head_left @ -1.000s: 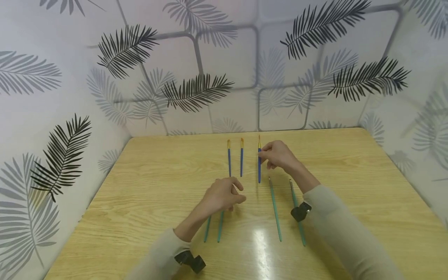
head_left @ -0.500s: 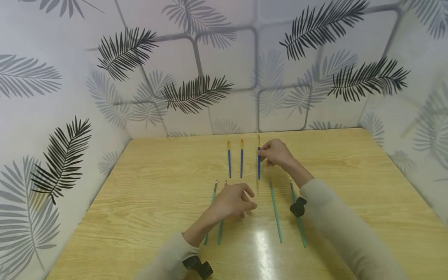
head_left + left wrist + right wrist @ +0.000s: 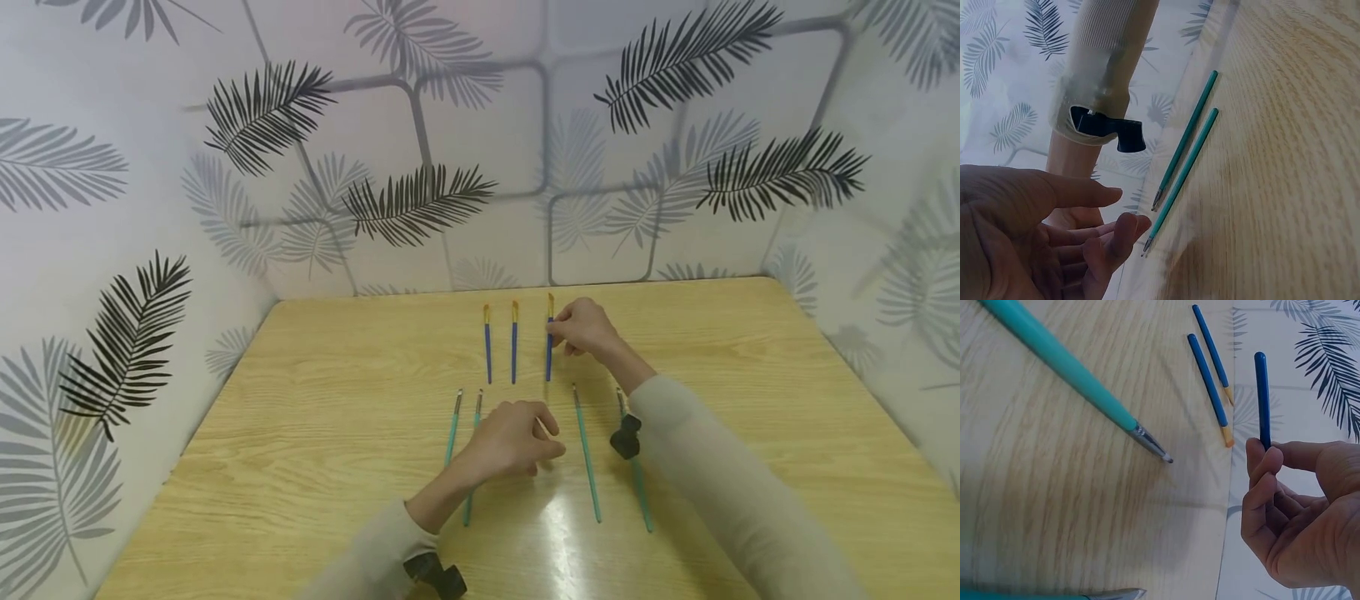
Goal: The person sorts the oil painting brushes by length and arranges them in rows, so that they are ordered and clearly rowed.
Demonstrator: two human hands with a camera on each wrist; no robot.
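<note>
My right hand [image 3: 587, 327] pinches a blue-handled paintbrush [image 3: 549, 358] between thumb and fingers, its yellow bristle end towards the wall. In the right wrist view, the handle of this paintbrush [image 3: 1262, 394] sticks up out of the pinch, while the fingers hide its bristle end. Left of it, two more blue paintbrushes [image 3: 514, 354] lie side by side. My left hand [image 3: 513, 437] hovers over the table with loosely bent fingers and nothing between them, partly covering one of two green paintbrushes [image 3: 453, 429]. Those green paintbrushes [image 3: 1188, 162] also show past the fingertips in the left wrist view.
Under my right forearm lies a green paintbrush [image 3: 641, 496], and another green paintbrush [image 3: 587, 454] lies between my hands. The wooden table [image 3: 315, 417] meets a leaf-patterned wall [image 3: 480, 242] behind the blue paintbrushes. Each wrist wears a black camera mount [image 3: 626, 437].
My left hand has moved right and a little nearer, uncovering the tips of the two left green paintbrushes. The right hand keeps its pinch on the blue paintbrush, shifting only slightly.
</note>
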